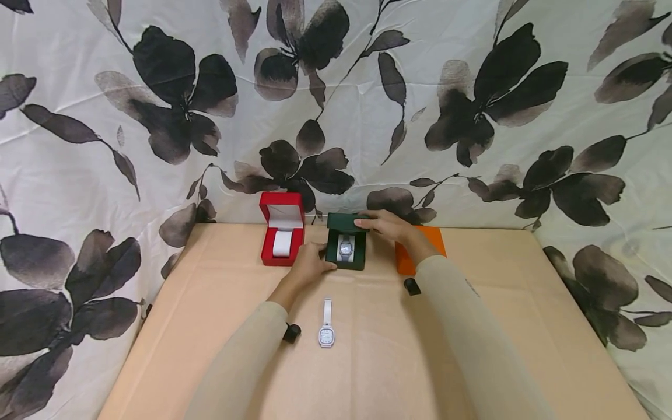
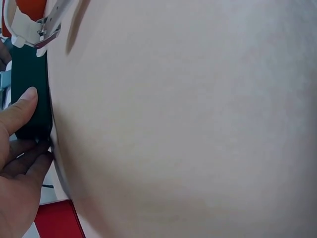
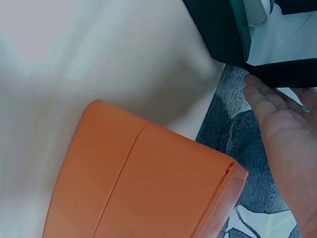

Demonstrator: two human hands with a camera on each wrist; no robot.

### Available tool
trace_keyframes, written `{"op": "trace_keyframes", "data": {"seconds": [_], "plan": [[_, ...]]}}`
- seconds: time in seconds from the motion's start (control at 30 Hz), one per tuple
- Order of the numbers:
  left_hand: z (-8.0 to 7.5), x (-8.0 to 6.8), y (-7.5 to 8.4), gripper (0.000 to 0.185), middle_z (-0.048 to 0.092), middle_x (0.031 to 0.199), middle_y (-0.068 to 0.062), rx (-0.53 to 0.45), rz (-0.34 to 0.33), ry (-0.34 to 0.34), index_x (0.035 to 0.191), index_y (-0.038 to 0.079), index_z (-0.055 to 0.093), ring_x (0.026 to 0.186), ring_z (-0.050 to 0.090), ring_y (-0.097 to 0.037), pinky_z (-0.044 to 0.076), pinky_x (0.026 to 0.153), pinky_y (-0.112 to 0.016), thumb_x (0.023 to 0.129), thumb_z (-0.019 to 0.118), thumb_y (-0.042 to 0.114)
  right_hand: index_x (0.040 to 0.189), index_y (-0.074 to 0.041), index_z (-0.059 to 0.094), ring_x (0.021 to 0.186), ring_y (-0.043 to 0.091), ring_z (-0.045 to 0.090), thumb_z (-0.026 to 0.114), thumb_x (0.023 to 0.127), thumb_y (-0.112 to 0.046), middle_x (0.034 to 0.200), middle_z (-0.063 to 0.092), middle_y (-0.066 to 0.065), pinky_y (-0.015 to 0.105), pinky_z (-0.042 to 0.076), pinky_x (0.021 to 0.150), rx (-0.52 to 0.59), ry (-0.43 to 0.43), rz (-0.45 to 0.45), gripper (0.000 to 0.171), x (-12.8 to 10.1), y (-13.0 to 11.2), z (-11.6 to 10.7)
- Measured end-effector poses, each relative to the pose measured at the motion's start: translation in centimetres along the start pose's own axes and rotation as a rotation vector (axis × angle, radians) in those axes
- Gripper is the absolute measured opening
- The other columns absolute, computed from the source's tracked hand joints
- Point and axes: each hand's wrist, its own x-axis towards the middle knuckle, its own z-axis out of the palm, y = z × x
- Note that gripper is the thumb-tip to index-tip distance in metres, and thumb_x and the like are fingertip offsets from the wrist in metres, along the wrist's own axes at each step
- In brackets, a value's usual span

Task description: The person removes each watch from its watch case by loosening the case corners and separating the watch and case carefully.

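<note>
A green watch box (image 1: 331, 249) stands at the table's back edge with its lid raised. Inside it a silver wristwatch (image 1: 346, 248) sits round a white cushion. My left hand (image 1: 311, 262) grips the front left corner of the box; in the left wrist view its thumb (image 2: 27, 99) lies on the green front and the fingers are round the side. My right hand (image 1: 385, 224) pinches the right side of the raised lid (image 3: 292, 74). A second wristwatch (image 1: 326, 336) with a pale strap lies stretched out on the table, nearer me.
To the left of the green box stands an open red watch box (image 1: 266, 248) with a bare white cushion. An orange box (image 1: 404, 262) sits at the right, partly behind my right forearm. A floral cloth (image 1: 367, 128) hangs behind the tan table (image 1: 378, 350).
</note>
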Motion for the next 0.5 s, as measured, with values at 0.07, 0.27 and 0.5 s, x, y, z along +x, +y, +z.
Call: {"op": "trace_keyframes", "data": {"seconds": [0.07, 0.27, 0.5], "plan": [[0.10, 0.04, 0.00, 0.062, 0.068, 0.135, -0.017, 0.008, 0.012, 0.002, 0.137, -0.002, 0.063, 0.118, 0.062, -0.028, 0.055, 0.105, -0.043, 0.082, 0.088, 0.014, 0.158, -0.006, 0.039, 0.147, 0.034, 0.042, 0.055, 0.099, -0.058, 0.160, 0.042, 0.015, 0.053, 0.034, 0.124, 0.046, 0.003, 0.000, 0.081, -0.05, -0.06, -0.03], [0.15, -0.01, 0.12, 0.063, 0.068, 0.135, -0.018, 0.018, 0.014, 0.003, 0.137, -0.002, 0.064, 0.118, 0.062, -0.029, 0.055, 0.104, -0.042, 0.081, 0.088, 0.014, 0.157, -0.002, 0.039, 0.146, 0.033, 0.043, 0.054, 0.101, -0.056, 0.157, 0.045, 0.015, 0.051, 0.034, 0.124, 0.108, 0.008, 0.008, 0.079, -0.08, -0.15, 0.06], [0.07, -0.12, 0.28, 0.065, 0.067, 0.137, -0.018, 0.039, -0.006, 0.011, 0.137, -0.002, 0.063, 0.122, 0.062, -0.030, 0.053, 0.108, -0.044, 0.081, 0.089, 0.015, 0.161, 0.000, 0.025, 0.151, 0.035, 0.038, 0.051, 0.099, -0.067, 0.165, 0.033, 0.018, 0.051, 0.033, 0.124, 0.100, 0.049, 0.051, 0.095, -0.14, -0.11, 0.34]]}}
